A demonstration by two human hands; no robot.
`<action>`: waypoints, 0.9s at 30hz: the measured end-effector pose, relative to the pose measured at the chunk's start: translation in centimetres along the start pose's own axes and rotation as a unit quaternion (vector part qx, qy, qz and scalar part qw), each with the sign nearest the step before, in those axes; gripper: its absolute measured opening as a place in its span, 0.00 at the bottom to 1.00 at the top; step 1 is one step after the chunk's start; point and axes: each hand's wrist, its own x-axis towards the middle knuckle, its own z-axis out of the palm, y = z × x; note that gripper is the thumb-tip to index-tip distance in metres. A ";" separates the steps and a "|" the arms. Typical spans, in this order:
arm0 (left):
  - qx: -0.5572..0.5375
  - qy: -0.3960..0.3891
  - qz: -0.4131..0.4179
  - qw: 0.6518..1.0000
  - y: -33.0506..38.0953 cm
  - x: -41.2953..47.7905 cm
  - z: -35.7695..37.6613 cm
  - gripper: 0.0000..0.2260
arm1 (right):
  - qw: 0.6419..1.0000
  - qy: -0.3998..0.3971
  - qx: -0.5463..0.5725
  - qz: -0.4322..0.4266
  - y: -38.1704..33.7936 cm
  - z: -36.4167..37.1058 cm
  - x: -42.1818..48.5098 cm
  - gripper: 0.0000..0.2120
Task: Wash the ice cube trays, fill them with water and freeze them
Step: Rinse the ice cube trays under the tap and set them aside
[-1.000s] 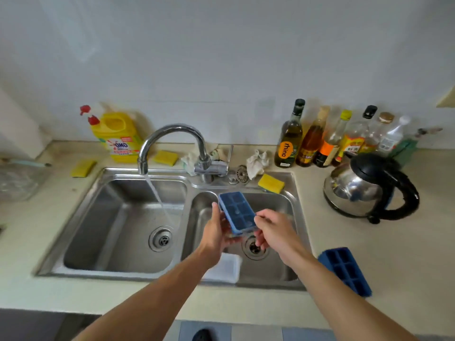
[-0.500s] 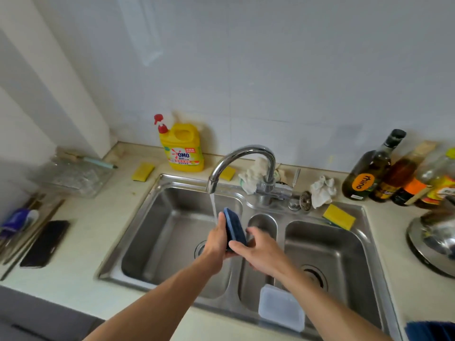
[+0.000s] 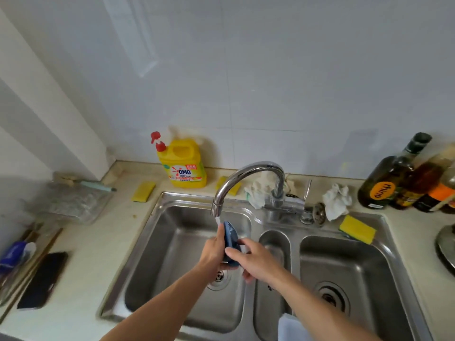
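A blue ice cube tray [image 3: 231, 238] stands on edge under the running water of the chrome tap [image 3: 248, 178], over the left basin of the steel sink [image 3: 172, 247]. My left hand [image 3: 213, 251] grips the tray from the left side. My right hand [image 3: 256, 260] holds it from the right, fingers curled on its edge. The tray's compartments are turned away and hidden. A translucent white lid [image 3: 290, 328] lies on the sink's front edge, partly hidden by my right arm.
A yellow detergent bottle [image 3: 183, 164] stands at the wall behind the sink. Yellow sponges [image 3: 358, 228] lie around the rim. Oil bottles [image 3: 394, 178] and a kettle [image 3: 446, 249] are at the right. A black phone [image 3: 43, 279] lies at the left.
Both hands carried the tray from over the right basin to the left, turned it on edge and brought it into the water stream. The view swung left; the second tray left the frame.
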 end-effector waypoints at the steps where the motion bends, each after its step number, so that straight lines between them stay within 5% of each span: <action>1: 0.013 -0.010 -0.003 1.000 0.2 0.8 0.0 0.30 | 1.000 0.012 0.009 0.007 0.0 0.0 0.4 0.27; 10: 0.161 -0.041 0.044 0.985 4.3 6.1 -3.5 0.22 | 0.975 0.072 0.207 0.047 -2.9 3.6 4.7 0.19; 14: 0.194 -0.051 0.051 0.978 5.2 7.1 -4.6 0.31 | 0.971 0.094 0.215 0.050 -3.7 4.8 5.8 0.17; 27: 0.307 -0.128 0.095 0.938 6.7 7.9 -5.0 0.29 | 0.956 0.143 0.245 0.069 -4.1 5.8 6.2 0.18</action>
